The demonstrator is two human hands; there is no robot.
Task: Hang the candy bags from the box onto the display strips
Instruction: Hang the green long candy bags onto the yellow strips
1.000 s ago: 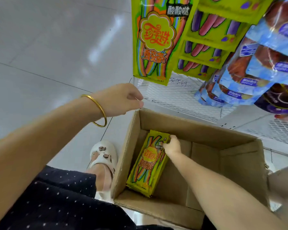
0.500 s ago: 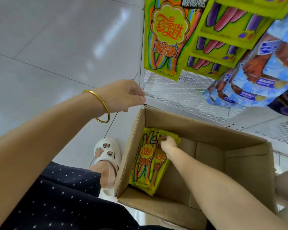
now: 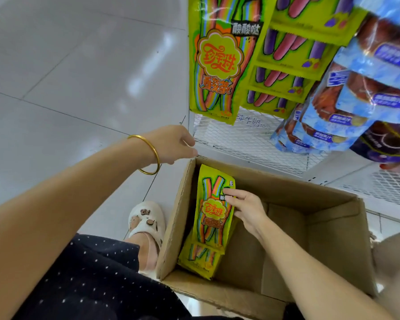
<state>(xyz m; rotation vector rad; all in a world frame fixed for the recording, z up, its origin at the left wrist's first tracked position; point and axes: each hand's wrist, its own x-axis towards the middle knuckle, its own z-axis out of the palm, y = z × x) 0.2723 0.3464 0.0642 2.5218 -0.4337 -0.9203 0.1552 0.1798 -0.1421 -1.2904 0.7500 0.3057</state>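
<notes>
An open cardboard box stands on the floor below me. My right hand grips a yellow-green candy bag with rainbow strips printed on it, tilted up against the box's left wall. More of the same bags lie beneath it in the box. My left hand, with a gold bangle at the wrist, hovers by the box's far left corner, fingers curled with nothing visible in them. A matching candy bag hangs above on the display.
Yellow bags with pink and purple sticks and blue snack bags hang to the right. A white mesh shelf runs behind the box. My foot in a white clog stands left of the box on grey floor tiles.
My right hand has lifted one candy bag from flat in the box to nearly upright. The view has shifted closer to the hanging bags. My left hand has stayed by the box corner.
</notes>
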